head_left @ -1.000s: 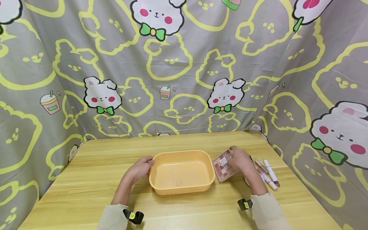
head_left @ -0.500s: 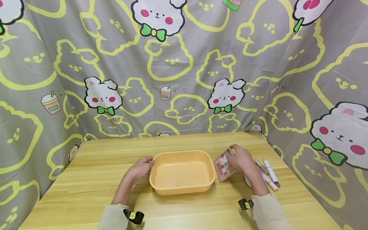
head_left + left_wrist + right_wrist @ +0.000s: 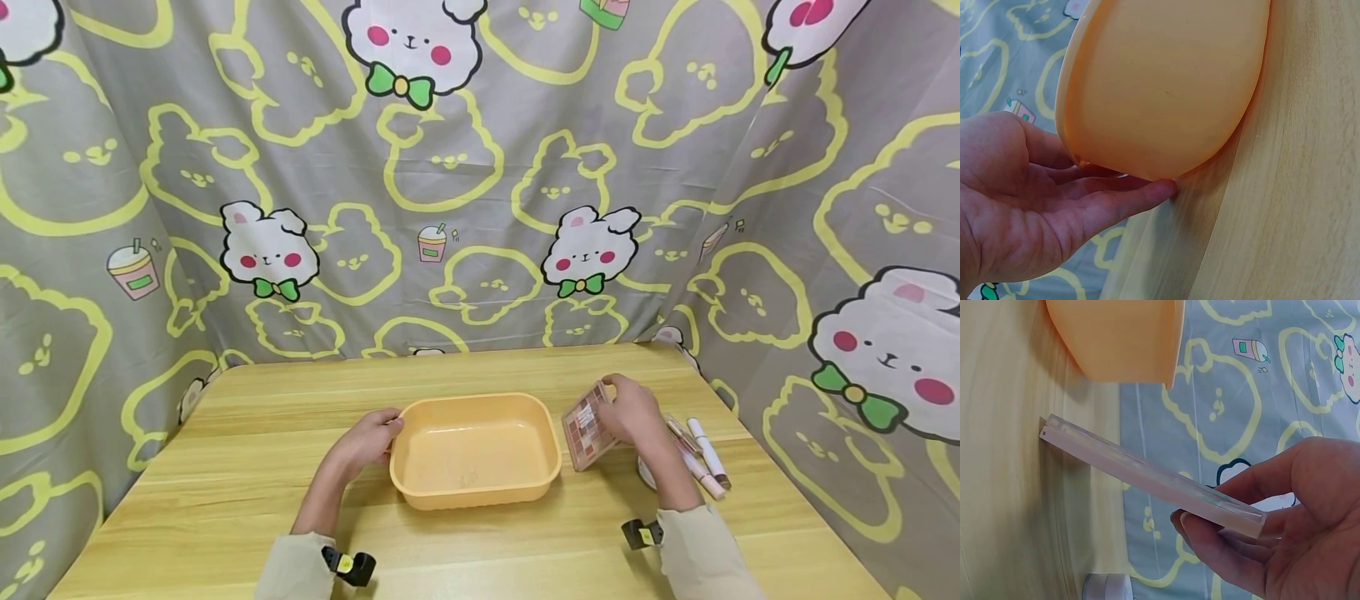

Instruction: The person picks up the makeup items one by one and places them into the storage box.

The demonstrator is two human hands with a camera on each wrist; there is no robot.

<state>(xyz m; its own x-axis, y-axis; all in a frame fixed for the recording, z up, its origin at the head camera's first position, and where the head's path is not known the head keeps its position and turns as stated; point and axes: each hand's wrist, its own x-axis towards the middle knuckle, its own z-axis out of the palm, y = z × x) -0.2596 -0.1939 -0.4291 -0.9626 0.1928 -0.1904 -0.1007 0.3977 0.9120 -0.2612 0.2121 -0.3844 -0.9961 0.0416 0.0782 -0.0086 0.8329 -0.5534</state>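
Note:
A yellow-orange plastic basin (image 3: 474,498) sits on the wooden table in the middle of the head view. My left hand (image 3: 369,437) grips its left end, with thumb and fingers against the end wall in the left wrist view. On the basin's right side, an eyeshadow palette (image 3: 587,427) with a see-through lid over pink and brown pans stands tilted. My right hand (image 3: 630,412) pinches its upper right edge between thumb and fingers. In the right wrist view the palette (image 3: 1147,478) shows edge-on, its far end close to the tabletop.
Several makeup tubes (image 3: 708,454) lie right of my right hand. A small round white container (image 3: 1107,587) stands by them, partly hidden under the wrist in the head view. A patterned grey curtain (image 3: 480,183) closes off the table's back and sides.
My right hand has shifted slightly right and up, tilting the palette more upright and moving it a little away from the basin. The left hand and basin have stayed put.

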